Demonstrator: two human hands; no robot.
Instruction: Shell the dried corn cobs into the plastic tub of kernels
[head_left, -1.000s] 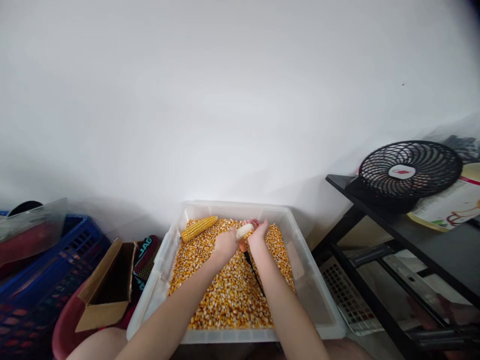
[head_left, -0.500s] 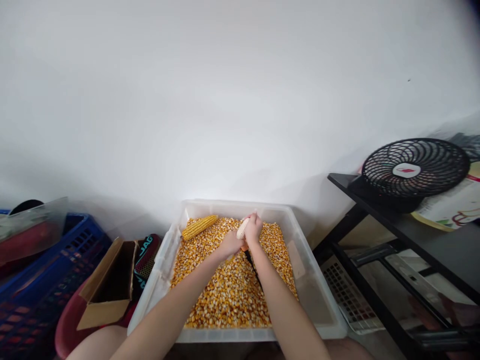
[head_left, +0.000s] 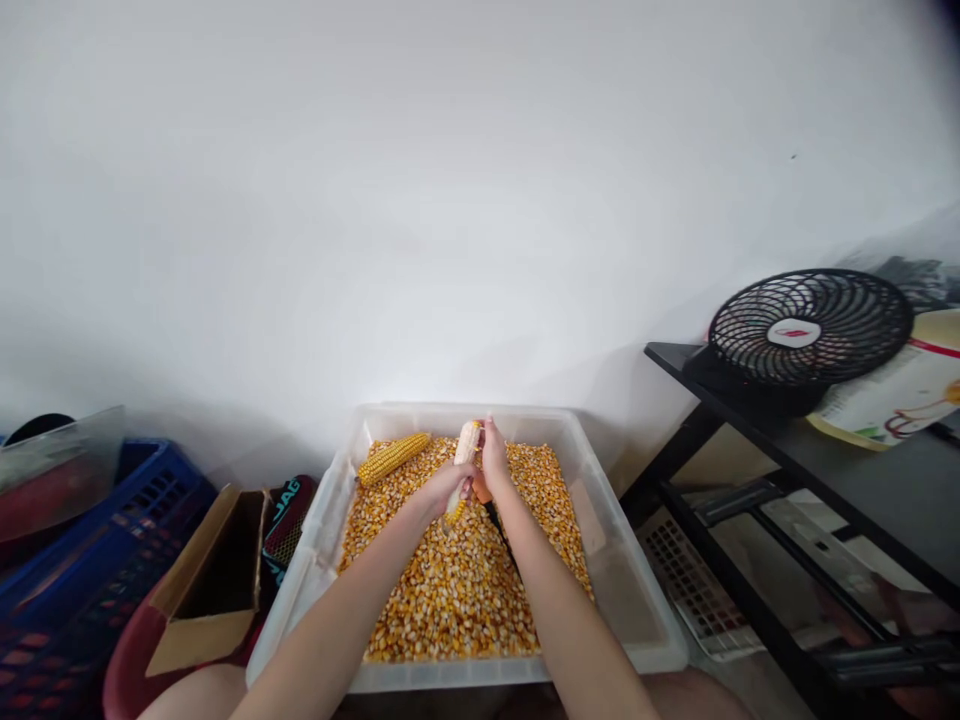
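Note:
A mostly stripped corn cob, pale with some yellow kernels at its ends, is tilted above the tub. My left hand is closed round its lower part. At the upper end my right hand has its fingers pressed against the cob's right side. Below my hands lies a tool with an orange part and a black bar, partly hidden by my right forearm. Loose corn kernels fill much of the clear plastic tub. One full yellow corn ear rests on them at the back left.
To the left stand a blue plastic basket and an open cardboard box in a red basin. On the right, a black rack carries a black fan; a white basket sits below. A white wall rises behind.
The cob has shifted left and now shows more of its length, its lower end poking out below my left hand. My right hand has moved slightly left and loosened from around it.

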